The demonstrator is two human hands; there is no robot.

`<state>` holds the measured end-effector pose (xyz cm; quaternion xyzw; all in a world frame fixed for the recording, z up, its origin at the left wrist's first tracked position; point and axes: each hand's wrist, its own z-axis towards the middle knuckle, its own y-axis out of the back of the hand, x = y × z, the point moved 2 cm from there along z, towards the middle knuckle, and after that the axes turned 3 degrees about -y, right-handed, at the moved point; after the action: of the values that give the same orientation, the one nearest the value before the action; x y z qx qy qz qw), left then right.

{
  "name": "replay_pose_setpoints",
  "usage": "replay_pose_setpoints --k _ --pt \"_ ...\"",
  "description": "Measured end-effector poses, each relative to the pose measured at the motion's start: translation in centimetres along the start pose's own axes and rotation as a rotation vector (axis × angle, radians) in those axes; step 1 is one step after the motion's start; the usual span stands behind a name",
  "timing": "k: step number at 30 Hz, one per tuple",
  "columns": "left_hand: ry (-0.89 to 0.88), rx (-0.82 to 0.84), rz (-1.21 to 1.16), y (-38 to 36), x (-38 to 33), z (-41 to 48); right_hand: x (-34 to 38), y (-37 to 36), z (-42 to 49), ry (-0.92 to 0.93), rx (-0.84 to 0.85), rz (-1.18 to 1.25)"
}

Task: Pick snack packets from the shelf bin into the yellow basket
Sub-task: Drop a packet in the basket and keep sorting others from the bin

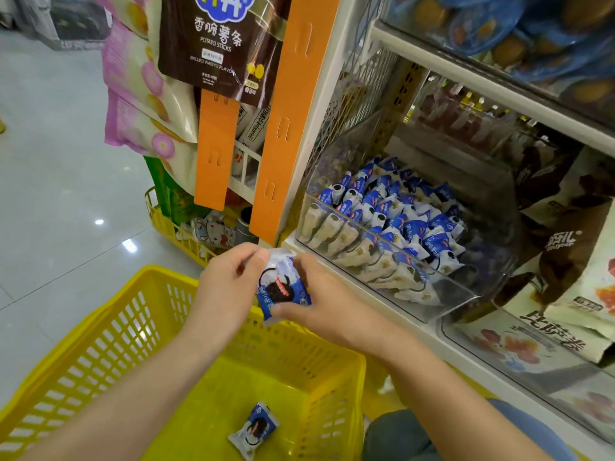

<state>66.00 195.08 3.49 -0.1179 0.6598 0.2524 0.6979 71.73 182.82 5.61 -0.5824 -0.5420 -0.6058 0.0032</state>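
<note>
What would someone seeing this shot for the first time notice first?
The big yellow basket at the bottom, a lone packet lying on its floor. Above its far rim, the left hand and right hand together pinch a blue-and-white snack packet. To the right, a clear shelf bin holds many more.

**Shop aisle: pale tiled floor, white shelving**

The floor is pale grey glossy tile with thin dark joints. Small bright spots of overhead light reflect off it. On the right stands a white shelf unit with a wire mesh side panel and a white shelf board slanting across above. A tall orange strip and a shorter orange strip hang at its end among bagged goods. A dark, blurred fixture sits far off at top left.
</note>
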Motion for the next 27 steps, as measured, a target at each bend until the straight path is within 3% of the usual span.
replay_pose_setpoints --k 6,10,15,23,27 --pt "-0.155 -0.008 0.216 0.0 -0.2 -0.3 0.7 0.3 -0.1 0.149 -0.253 0.067" --pt "-0.172 -0.049 0.163 0.3 -0.8 -0.3 0.6 0.2 0.0 0.179 -0.310 0.098" --pt "-0.266 0.016 0.266 0.7 -1.5 0.0 0.7 0.8 0.4 0.163 -0.334 0.148" --pt "-0.043 0.089 0.060 0.8 -1.5 0.3 1.3 1.2 -0.1 0.313 -0.440 0.041" --pt "0.102 0.171 -0.141 0.7 -1.2 0.4 1.6 1.3 -0.7 0.479 -0.561 -0.342"
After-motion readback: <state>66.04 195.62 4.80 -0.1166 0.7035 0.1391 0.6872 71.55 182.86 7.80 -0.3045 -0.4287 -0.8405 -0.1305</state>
